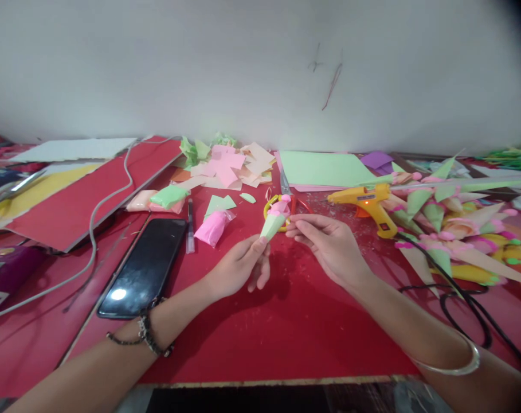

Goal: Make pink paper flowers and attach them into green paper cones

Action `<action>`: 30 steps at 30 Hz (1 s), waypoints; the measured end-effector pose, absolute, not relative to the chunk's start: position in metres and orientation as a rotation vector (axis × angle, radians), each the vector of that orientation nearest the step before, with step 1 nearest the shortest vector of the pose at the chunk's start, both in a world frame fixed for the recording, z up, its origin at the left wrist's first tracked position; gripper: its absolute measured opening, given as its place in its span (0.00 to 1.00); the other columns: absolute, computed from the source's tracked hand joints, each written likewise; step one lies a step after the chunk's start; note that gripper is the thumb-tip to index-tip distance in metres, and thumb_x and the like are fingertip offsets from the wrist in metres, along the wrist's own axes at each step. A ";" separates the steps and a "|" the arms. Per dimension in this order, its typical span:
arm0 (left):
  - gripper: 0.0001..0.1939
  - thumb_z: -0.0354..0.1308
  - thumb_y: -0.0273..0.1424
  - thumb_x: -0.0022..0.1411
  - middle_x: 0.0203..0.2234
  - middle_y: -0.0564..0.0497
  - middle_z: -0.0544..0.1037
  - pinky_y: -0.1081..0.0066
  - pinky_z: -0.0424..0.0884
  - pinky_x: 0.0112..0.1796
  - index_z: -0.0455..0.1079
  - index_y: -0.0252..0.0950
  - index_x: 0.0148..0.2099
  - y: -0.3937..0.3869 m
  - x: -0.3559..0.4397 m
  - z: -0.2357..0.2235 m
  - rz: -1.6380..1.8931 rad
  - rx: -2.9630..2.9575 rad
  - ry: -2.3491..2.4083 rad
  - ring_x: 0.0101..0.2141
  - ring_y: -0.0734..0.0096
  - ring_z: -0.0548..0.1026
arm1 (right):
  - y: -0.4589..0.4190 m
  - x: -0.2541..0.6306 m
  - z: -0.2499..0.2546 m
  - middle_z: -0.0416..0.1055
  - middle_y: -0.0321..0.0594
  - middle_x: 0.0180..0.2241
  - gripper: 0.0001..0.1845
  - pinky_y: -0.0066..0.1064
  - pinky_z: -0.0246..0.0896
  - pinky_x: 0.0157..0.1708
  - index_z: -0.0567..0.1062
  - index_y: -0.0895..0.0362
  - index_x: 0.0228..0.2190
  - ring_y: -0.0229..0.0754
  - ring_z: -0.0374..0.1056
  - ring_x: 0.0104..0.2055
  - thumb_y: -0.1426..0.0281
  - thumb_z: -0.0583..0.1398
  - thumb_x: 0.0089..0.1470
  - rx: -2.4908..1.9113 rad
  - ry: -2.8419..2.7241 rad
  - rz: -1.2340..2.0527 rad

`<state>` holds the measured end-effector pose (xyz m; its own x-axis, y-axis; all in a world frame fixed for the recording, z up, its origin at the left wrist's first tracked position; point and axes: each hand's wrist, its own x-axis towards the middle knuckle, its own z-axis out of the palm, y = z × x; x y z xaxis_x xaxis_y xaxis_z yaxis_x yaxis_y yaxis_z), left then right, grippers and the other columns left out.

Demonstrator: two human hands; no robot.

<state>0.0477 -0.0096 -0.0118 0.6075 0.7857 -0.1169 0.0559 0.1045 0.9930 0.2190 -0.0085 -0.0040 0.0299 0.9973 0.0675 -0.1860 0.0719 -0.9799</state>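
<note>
My left hand (243,264) pinches the pointed lower end of a small green paper cone (274,226), its wide end tilted up and away. Pink puffs (279,206) top the cone, with one small pink ball at the tip. Close by on the right is my right hand (324,241), thumb and forefinger pressed together near the cone's rim. Whatever those fingertips hold, if anything, is too small to make out. Behind the cone lie scissors (302,205) with yellow and red handles, partly hidden. A pink bag of soft clay (212,227) rests left of the cone.
A yellow glue gun (374,207) with a glowing light lies right, its black cord (451,269) trailing forward. Finished-looking paper cones (441,212) pile beyond it. A phone (146,269) and pen (190,229) lie left. Green paper sheets (324,168) and paper scraps (226,163) line the wall.
</note>
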 end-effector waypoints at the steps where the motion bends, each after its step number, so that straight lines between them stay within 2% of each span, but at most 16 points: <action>1: 0.15 0.35 0.39 0.63 0.10 0.60 0.64 0.82 0.56 0.12 0.52 0.36 0.30 -0.011 0.048 -0.011 0.615 1.378 0.778 0.10 0.82 0.58 | -0.009 0.219 -0.004 0.72 0.33 0.22 0.04 0.22 0.64 0.25 0.75 0.55 0.26 0.30 0.67 0.23 0.69 0.61 0.44 -1.027 -1.095 1.200; 3: 0.15 0.35 0.40 0.63 0.10 0.60 0.64 0.82 0.57 0.12 0.52 0.37 0.30 -0.012 0.048 -0.011 0.589 1.376 0.767 0.10 0.82 0.58 | -0.010 0.218 -0.004 0.67 0.29 0.17 0.03 0.19 0.58 0.19 0.74 0.56 0.22 0.26 0.61 0.18 0.69 0.61 0.45 -1.000 -1.109 1.136; 5: 0.15 0.36 0.40 0.63 0.10 0.60 0.64 0.82 0.57 0.12 0.51 0.37 0.29 -0.013 0.049 -0.013 0.575 1.374 0.754 0.10 0.82 0.59 | -0.011 0.218 -0.004 0.65 0.28 0.16 0.02 0.18 0.55 0.17 0.74 0.55 0.22 0.25 0.58 0.17 0.70 0.61 0.44 -0.991 -1.110 1.075; 6: 0.15 0.36 0.41 0.63 0.10 0.60 0.65 0.82 0.57 0.12 0.51 0.37 0.30 -0.014 0.049 -0.013 0.572 1.373 0.746 0.10 0.82 0.59 | -0.011 0.218 -0.005 0.66 0.28 0.17 0.01 0.18 0.55 0.18 0.74 0.54 0.23 0.25 0.58 0.18 0.71 0.62 0.43 -1.002 -1.107 1.056; 8: 0.15 0.36 0.41 0.63 0.10 0.60 0.65 0.82 0.57 0.13 0.52 0.37 0.30 -0.013 0.049 -0.014 0.570 1.372 0.733 0.10 0.82 0.59 | -0.011 0.218 -0.005 0.70 0.30 0.21 0.04 0.19 0.60 0.22 0.76 0.54 0.26 0.27 0.62 0.21 0.71 0.62 0.43 -1.036 -1.103 1.040; 11: 0.15 0.36 0.41 0.63 0.10 0.60 0.64 0.82 0.57 0.13 0.52 0.37 0.30 -0.013 0.048 -0.014 0.571 1.370 0.742 0.10 0.82 0.59 | -0.011 0.217 -0.006 0.73 0.34 0.27 0.06 0.26 0.65 0.33 0.76 0.53 0.29 0.32 0.68 0.28 0.70 0.62 0.43 -1.034 -1.090 1.061; 13: 0.15 0.36 0.41 0.63 0.09 0.61 0.63 0.82 0.57 0.13 0.51 0.37 0.30 -0.012 0.048 -0.014 0.571 1.365 0.756 0.10 0.82 0.59 | -0.011 0.217 -0.005 0.74 0.34 0.27 0.07 0.29 0.65 0.36 0.76 0.53 0.30 0.33 0.69 0.30 0.70 0.62 0.44 -1.014 -1.091 1.073; 17: 0.15 0.36 0.41 0.63 0.10 0.61 0.63 0.82 0.57 0.13 0.51 0.36 0.30 -0.013 0.049 -0.014 0.564 1.389 0.754 0.10 0.83 0.59 | -0.013 0.217 -0.001 0.73 0.33 0.28 0.06 0.30 0.65 0.35 0.76 0.52 0.29 0.34 0.68 0.30 0.70 0.60 0.45 -1.043 -1.226 0.933; 21: 0.15 0.36 0.41 0.63 0.09 0.62 0.61 0.81 0.55 0.14 0.51 0.36 0.29 -0.014 0.049 -0.014 0.566 1.439 0.749 0.10 0.83 0.58 | -0.016 0.215 0.004 0.69 0.35 0.30 0.05 0.30 0.63 0.35 0.75 0.51 0.26 0.37 0.66 0.35 0.72 0.59 0.46 -1.071 -1.430 0.693; 25: 0.16 0.36 0.40 0.63 0.10 0.62 0.59 0.80 0.54 0.14 0.50 0.36 0.27 -0.014 0.049 -0.013 0.564 1.470 0.754 0.10 0.83 0.57 | -0.017 0.212 0.006 0.67 0.37 0.33 0.05 0.33 0.63 0.37 0.74 0.51 0.26 0.40 0.64 0.40 0.73 0.59 0.47 -1.077 -1.473 0.680; 30: 0.15 0.37 0.39 0.63 0.11 0.62 0.56 0.80 0.55 0.15 0.50 0.37 0.27 -0.014 0.049 -0.012 0.573 1.482 0.750 0.11 0.83 0.57 | -0.017 0.213 0.005 0.66 0.37 0.33 0.05 0.33 0.62 0.38 0.74 0.51 0.27 0.40 0.64 0.41 0.73 0.59 0.46 -1.079 -1.468 0.688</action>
<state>0.0485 -0.0143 -0.0122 0.6582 0.7471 -0.0930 0.1059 0.0304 0.9939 0.2129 -0.0171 0.0049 0.0525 0.8997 0.4334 0.2429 0.4094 -0.8794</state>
